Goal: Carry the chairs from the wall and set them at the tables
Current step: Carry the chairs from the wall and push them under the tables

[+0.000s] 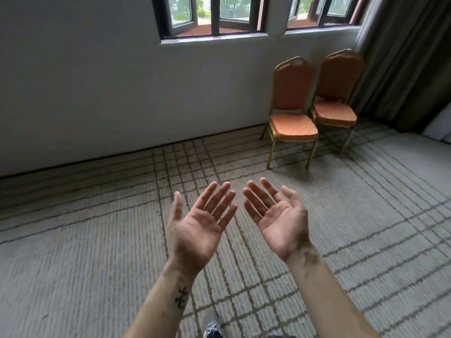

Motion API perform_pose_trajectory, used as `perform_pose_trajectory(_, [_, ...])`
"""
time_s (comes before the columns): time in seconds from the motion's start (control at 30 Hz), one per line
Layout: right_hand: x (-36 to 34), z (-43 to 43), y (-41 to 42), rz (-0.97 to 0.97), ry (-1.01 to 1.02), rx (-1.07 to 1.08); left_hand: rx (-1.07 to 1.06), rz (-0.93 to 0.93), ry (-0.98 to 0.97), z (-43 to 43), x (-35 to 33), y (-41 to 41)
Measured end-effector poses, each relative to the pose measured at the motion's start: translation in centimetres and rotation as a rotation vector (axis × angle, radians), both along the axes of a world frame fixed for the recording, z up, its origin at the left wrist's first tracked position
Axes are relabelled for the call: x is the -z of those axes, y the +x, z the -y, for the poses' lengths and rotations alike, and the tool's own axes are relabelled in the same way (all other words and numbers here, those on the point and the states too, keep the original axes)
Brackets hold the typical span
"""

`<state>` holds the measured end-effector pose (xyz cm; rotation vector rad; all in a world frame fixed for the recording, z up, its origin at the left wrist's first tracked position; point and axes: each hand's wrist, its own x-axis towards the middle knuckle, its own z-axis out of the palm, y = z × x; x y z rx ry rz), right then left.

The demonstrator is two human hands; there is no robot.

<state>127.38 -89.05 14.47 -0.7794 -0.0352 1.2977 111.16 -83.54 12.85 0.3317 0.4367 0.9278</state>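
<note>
An orange chair (292, 93) and a second chair (338, 79) stand upright, backs against the wall (97, 93), seats facing away from it, while the left hand (197, 225) and right hand (278, 220) hover well off it, each grip spread open, holding nothing.

Ahead to my right, an orange padded gold-framed chair (294, 128) stood against the grey wall (97, 93), a second such chair (335, 113) just right of it, beside the grey curtain (410, 57). My left hand (197, 225) and right hand (278, 215) were nearer me, over the lined carpet (73, 264).

Grey wall (85, 93) w/ windows (212, 15), lined carpet (73, 240), prob. curtain (402, 57).
</note>
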Motion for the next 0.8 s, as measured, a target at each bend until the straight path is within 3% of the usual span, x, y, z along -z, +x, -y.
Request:
perform_pose_trajectory(0.27, [0.8, -16.9, 5.4, -0.024, -0.036, 0.065, 0.103, -0.015, 0.033, -18.3, -0.5, 5.8])
perform_pose_trajectory(0.43, [3.1, -31.0, 11.2, -0.036, -0.059, 0.078, 0.059, -0.074, 0.005, -30.9, 1.9, 10.9])
perform_pose_trajectory(0.8, [0.8, -60.5, 20.3, -0.058, -0.016, -0.063, -0.103, -0.062, -0.015, -57.2, 0.2, 18.1])
